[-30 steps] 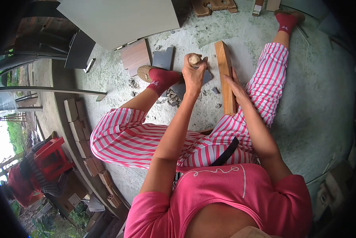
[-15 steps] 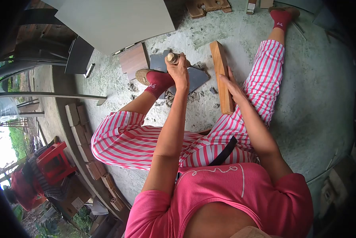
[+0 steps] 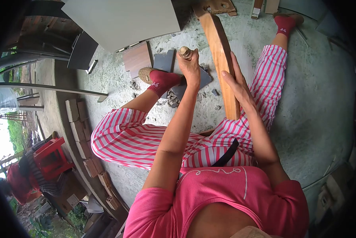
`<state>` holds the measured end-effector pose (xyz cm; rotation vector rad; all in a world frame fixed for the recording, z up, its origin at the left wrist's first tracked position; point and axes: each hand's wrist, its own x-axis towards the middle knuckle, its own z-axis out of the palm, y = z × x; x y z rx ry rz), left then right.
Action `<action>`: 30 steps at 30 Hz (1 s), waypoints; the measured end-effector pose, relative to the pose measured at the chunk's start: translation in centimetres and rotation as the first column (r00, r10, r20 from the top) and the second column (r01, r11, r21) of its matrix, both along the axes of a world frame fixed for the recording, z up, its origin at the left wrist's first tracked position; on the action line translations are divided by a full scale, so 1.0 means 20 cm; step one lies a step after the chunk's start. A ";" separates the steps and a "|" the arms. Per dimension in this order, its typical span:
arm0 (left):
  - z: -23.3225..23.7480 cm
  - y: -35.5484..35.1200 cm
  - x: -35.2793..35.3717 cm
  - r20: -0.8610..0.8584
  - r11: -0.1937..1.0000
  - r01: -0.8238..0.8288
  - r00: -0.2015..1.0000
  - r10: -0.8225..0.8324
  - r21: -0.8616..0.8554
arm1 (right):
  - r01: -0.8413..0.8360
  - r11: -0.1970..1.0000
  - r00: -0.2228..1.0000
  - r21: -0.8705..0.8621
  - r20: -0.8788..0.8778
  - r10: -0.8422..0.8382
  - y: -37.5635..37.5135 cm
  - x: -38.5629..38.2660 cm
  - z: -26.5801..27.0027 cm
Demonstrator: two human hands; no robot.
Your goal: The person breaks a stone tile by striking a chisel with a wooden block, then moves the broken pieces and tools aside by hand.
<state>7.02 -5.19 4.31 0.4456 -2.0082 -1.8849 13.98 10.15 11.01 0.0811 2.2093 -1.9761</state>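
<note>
My left hand [image 3: 190,71] is closed round an upright tool [image 3: 184,52] with a round, knobbed tan end that points up toward me. The lower part of the tool is hidden behind my hand, so its kind cannot be made out. Below it lie dark grey tile pieces [image 3: 164,60], one under my left foot [image 3: 161,79]. My right hand [image 3: 239,88] grips a long, thick wooden block [image 3: 221,59] from its right side, thumb across the top face. The block's far end is raised and slightly blurred; its near end is by my right thigh.
Grey rubble [image 3: 172,99] lies scattered round the tiles. A brown wood-grain board [image 3: 137,59] and a large pale panel [image 3: 124,23] are beyond my left foot. A wooden piece with holes [image 3: 221,6] lies at the top. Bricks [image 3: 79,131] line the left ledge.
The wooden block has been lifted, its far end swinging up and leftward with my right hand. My left hand and its tool appear slightly further right and higher in view.
</note>
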 end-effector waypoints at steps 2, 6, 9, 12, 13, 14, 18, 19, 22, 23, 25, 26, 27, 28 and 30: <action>-0.03 0.01 0.01 -0.008 0.999 0.020 1.000 -0.020 0.047 | -0.067 0.996 0.982 -0.051 -0.182 0.056 -0.02 -0.04 0.28; 0.01 0.06 0.09 -0.128 0.825 0.116 0.990 -0.054 0.553 | -0.188 0.975 0.893 0.122 -0.391 0.221 -0.05 -0.05 0.57; -0.13 0.00 0.12 -0.101 0.852 0.142 0.989 -0.106 0.503 | -0.326 0.860 0.926 0.394 -0.051 0.375 -0.08 -0.06 0.55; -0.17 -0.04 0.15 -0.076 0.991 0.109 0.992 -0.103 0.078 | -0.489 0.661 0.870 0.569 0.268 0.414 -0.04 -0.06 0.35; -0.17 -0.04 0.11 -0.090 0.991 0.101 0.992 -0.094 0.082 | -0.479 0.754 0.877 0.450 0.203 0.436 -0.03 -0.06 0.35; -0.16 -0.04 0.13 -0.087 0.987 0.093 0.993 -0.082 0.131 | -0.474 0.827 0.880 0.302 0.159 0.447 -0.03 -0.03 0.35; -0.11 -0.04 0.14 -0.055 0.987 0.052 0.997 -0.044 0.152 | -0.352 0.925 0.933 0.141 -0.029 0.359 -0.02 -0.05 0.38; -0.09 -0.06 0.14 -0.038 0.983 0.046 0.998 -0.040 0.179 | -0.331 0.938 0.942 0.105 -0.023 0.335 -0.01 -0.07 0.39; -0.01 -0.11 0.15 0.069 0.978 -0.035 0.997 0.021 0.204 | -0.149 0.980 0.980 0.132 -0.113 0.165 0.02 -0.10 0.27; -0.03 -0.14 0.14 0.051 0.979 -0.100 0.994 0.093 0.179 | -0.128 0.988 0.989 0.087 -0.065 0.133 0.03 -0.09 0.25; -0.09 -0.19 0.15 0.059 0.954 -0.168 0.986 0.158 0.247 | -0.094 0.994 0.996 0.052 -0.004 0.094 0.06 -0.06 0.16; -0.11 -0.21 0.15 0.057 0.937 -0.196 0.981 0.188 0.288 | -0.053 0.998 0.997 0.017 0.056 0.052 0.06 -0.05 0.11; -0.14 -0.24 0.14 0.087 0.928 -0.241 0.970 0.225 0.284 | -0.023 0.999 0.991 -0.039 0.130 0.028 0.06 -0.01 0.07; -0.17 -0.26 0.14 0.090 0.928 -0.244 0.970 0.227 0.282 | -0.026 0.999 0.991 -0.041 0.133 0.031 0.07 0.02 0.03; -0.21 -0.29 0.15 0.165 0.894 -0.275 0.959 0.229 0.354 | 0.006 0.998 0.969 -0.061 0.247 0.010 0.07 0.09 -0.04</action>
